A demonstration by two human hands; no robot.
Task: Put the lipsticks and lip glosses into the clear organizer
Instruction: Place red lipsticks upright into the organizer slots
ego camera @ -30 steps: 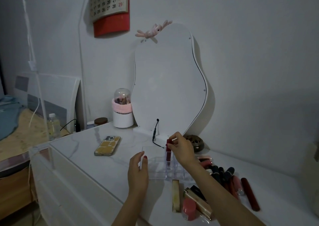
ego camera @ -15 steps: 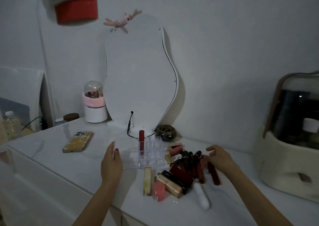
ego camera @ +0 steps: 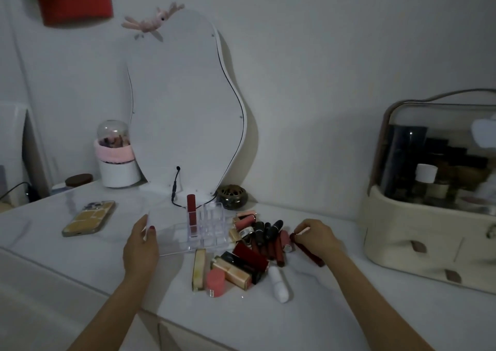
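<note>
The clear organizer [ego camera: 185,239] stands on the white dresser top, with one red lip gloss [ego camera: 191,215] upright in a rear slot. My left hand [ego camera: 141,246] holds the organizer's left edge, thumb against its wall. To the right lies a heap of lipsticks and lip glosses [ego camera: 255,246]: dark tubes, a gold tube, a pink cap and a white tube [ego camera: 279,283]. My right hand [ego camera: 315,236] sits at the heap's right side, fingers curled round a long dark red lip gloss [ego camera: 308,252] that lies on the surface.
A wavy white mirror [ego camera: 185,114] stands behind the organizer, its cable trailing down. A phone [ego camera: 90,217] lies at the left, a pink-banded white jar [ego camera: 115,162] behind it. A beige cosmetics case [ego camera: 434,197] fills the right. A small bronze dish [ego camera: 231,196] sits beside the mirror.
My right hand let go of the red lip gloss in the organizer, swung right over the heap and closed on the dark red lip gloss. The camera turned right. My left hand stayed on the organizer.
</note>
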